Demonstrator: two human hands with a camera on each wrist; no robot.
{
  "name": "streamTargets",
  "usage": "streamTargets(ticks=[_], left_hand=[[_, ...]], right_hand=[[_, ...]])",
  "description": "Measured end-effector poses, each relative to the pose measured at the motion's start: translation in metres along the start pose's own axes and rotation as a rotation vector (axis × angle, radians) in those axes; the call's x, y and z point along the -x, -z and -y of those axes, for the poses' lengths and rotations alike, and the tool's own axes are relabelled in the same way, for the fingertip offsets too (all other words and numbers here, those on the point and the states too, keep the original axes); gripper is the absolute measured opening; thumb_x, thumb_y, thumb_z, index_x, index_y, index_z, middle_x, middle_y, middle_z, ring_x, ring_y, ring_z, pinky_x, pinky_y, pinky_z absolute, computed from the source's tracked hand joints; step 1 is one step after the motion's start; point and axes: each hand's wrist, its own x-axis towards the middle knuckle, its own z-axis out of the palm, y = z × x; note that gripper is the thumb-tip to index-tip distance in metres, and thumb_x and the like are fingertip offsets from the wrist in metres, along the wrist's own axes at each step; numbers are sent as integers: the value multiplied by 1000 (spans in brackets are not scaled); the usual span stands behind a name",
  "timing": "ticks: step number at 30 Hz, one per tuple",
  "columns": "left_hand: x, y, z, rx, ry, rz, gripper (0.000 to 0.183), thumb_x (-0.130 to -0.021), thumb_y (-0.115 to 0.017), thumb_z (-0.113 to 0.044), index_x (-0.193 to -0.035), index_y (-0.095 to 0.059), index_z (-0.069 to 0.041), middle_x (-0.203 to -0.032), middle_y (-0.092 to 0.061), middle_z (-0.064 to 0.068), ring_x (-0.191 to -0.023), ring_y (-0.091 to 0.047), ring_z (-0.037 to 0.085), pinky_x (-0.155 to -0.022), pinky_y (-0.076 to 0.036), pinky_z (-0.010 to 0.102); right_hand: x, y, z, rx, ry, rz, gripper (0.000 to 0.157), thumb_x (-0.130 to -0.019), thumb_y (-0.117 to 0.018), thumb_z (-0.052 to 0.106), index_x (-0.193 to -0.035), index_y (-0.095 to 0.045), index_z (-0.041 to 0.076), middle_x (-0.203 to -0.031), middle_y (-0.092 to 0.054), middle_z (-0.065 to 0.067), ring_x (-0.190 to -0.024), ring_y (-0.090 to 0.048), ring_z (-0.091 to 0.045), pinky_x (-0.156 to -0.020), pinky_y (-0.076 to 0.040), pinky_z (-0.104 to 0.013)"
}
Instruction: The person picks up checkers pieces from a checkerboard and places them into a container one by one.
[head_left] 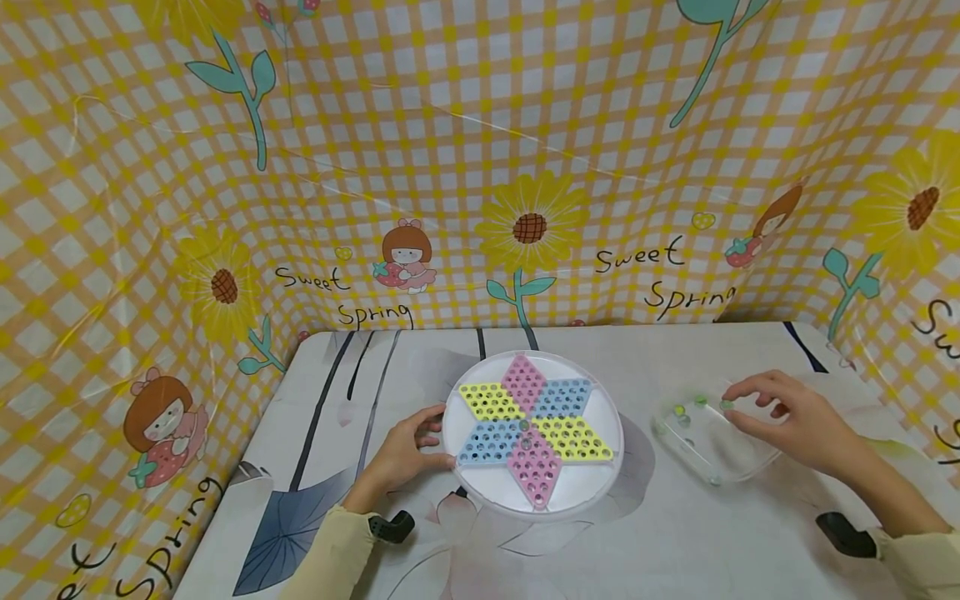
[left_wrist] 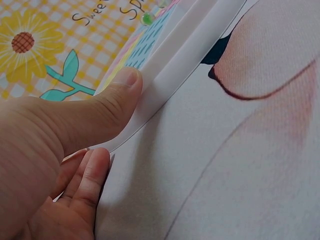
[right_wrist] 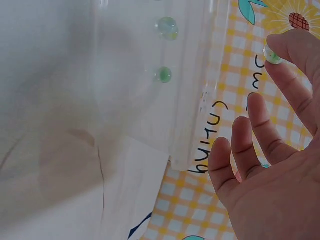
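Observation:
A round white Chinese checkers board (head_left: pixel 483 492) lies mid-table, its six-pointed star coloured pink, yellow and blue. Two glass marbles, one of them a greenish marble (head_left: pixel 524 425), sit near the star's centre. My left hand (head_left: pixel 408 450) holds the board's left rim, the thumb (left_wrist: pixel 122 95) lying against the edge. Over the right side of a clear plastic container (head_left: pixel 738 477), my right hand (head_left: pixel 802 425) pinches a green-and-clear marble (right_wrist: pixel 272 55) between thumb and index finger. Its other fingers are spread apart. Several marbles, including a green marble (right_wrist: pixel 163 75), are in the container.
A white tablecloth (head_left: pixel 600 554) with a printed flower and leaf pattern covers the table. Behind and beside it hangs a yellow checked cloth (head_left: pixel 450 150) with sunflowers. Black wrist devices, such as the right wrist device (head_left: pixel 846 533), sit at both sleeves.

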Motion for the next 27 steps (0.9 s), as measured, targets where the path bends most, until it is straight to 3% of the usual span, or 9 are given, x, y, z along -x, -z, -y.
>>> streamTargets(ticks=[4, 10, 21, 27], left_hand=[[0, 0, 0, -1, 5, 1, 86, -77, -91, -7, -152, -48, -7, -128, -63, 15, -109, -66, 30, -97, -54, 43], [0, 0, 1, -26, 17, 1, 86, -77, -91, -10, -151, -49, -9, -127, -64, 13, -108, -66, 25, -96, -54, 37], [0, -2, 0, -6, 7, -11, 86, -76, -90, -2, -151, -48, -4, -128, -63, 18, -109, -65, 33, -98, -53, 47], [-1, -1, 0, -22, 23, -6, 86, -77, -91, -9, -151, -49, -9, -128, -64, 13, -109, -65, 27, -97, -54, 40]], right_hand=[[1, -1, 1, -9, -36, 15, 43, -81, -88, 15, -121, -71, 18, -108, -60, 3, -89, -45, 3, -67, -43, -19], [0, -1, 1, -27, -110, 44, 73, -81, -90, 24, -145, -56, 13, -114, -61, -12, -89, -45, 2, -67, -43, -26], [0, -5, 5, -46, -79, 47, 70, -81, -89, 22, -143, -57, 12, -115, -61, -11, -91, -45, 2, -67, -44, -27], [-9, -9, 11, -18, -35, 48, 70, -81, -90, 23, -143, -58, 14, -114, -61, -6, -91, -46, 1, -67, -46, -27]])
